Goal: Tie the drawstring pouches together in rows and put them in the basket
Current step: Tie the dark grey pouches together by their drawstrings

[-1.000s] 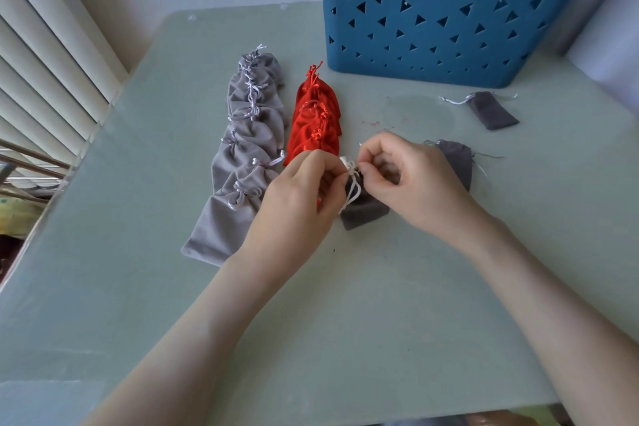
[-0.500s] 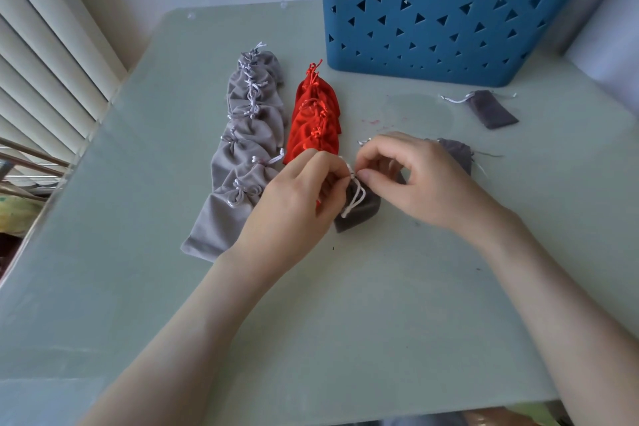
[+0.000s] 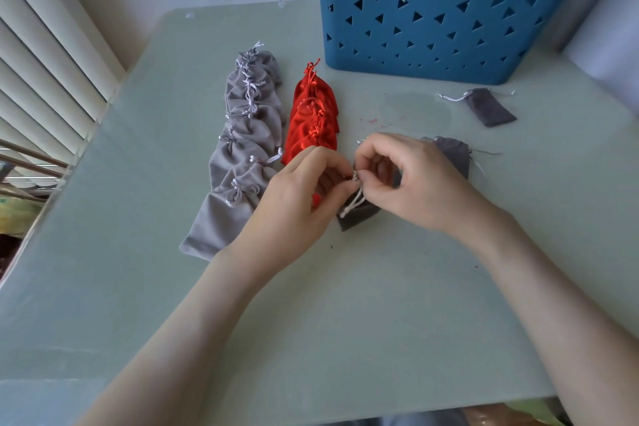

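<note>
1. Here, at frame centre, a dark grey pouch (image 3: pixel 359 216) has its white cord (image 3: pixel 356 197) pinched by left hand (image 3: pixel 304 197) and right hand (image 3: pixel 415 183), prob. so a knot is drawn tight.
2. Tied grey row (image 3: pixel 242 149) & red row (image 3: pixel 313 121) are parked left of centre; basket (image 3: pixel 449 10) is kept top right for loading.

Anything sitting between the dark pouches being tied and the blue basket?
Nothing visible blocks it. The left hand and right hand pinch the drawstring at the dark pouches; only table lies between them and the basket. The red row sits left of that path, the loose dark pouch right.
</note>
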{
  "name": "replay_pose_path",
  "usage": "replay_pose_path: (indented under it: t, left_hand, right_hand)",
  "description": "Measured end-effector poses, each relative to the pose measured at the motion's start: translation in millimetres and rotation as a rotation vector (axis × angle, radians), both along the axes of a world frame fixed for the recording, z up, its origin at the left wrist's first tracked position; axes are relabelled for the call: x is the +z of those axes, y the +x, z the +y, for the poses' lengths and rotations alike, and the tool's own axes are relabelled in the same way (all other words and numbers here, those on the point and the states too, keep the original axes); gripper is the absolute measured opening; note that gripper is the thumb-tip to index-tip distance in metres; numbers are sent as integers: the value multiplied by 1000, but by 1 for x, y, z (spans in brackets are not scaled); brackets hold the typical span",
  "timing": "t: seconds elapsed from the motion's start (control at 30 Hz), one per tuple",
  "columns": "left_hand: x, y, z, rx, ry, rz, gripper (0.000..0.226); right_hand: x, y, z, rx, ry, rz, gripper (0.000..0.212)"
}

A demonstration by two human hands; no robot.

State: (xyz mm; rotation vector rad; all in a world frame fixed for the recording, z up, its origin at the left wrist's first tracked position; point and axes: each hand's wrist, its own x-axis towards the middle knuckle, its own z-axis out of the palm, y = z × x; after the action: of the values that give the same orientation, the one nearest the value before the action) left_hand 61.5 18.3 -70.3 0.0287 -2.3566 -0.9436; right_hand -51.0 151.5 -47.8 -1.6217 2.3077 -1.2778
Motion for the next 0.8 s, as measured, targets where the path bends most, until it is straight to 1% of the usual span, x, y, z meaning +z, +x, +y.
replay_pose_path:
  t: [0.1, 0.2, 0.4, 0.47, 0.57, 0.67, 0.8]
  left_hand:
    - [-1, -1, -3, -12, -50, -28, 13]
    - [1, -1, -4, 19, -76, -18, 5]
    - [3, 0, 2, 89, -39, 24, 3]
    - [3, 1, 3, 105, -22, 35, 4]
    - [3, 1, 5, 112, -9, 29, 4]
    - [3, 2, 5, 126, 8, 28, 2]
    - [3, 2, 3, 118, -126, 51, 11]
  right_hand:
    - [-4, 0, -1, 15, 9, 21, 13]
    - [-6, 1, -2, 14, 3, 15, 13]
    - [-5, 4, -4, -44, -15, -81, 19]
    - [-3, 3, -3, -53, -14, -136, 18]
    - [0, 3, -1, -17, -11, -184, 17]
    - [1, 3, -1, 20, -17, -173, 18]
    - [0, 1, -1, 42, -14, -179, 15]
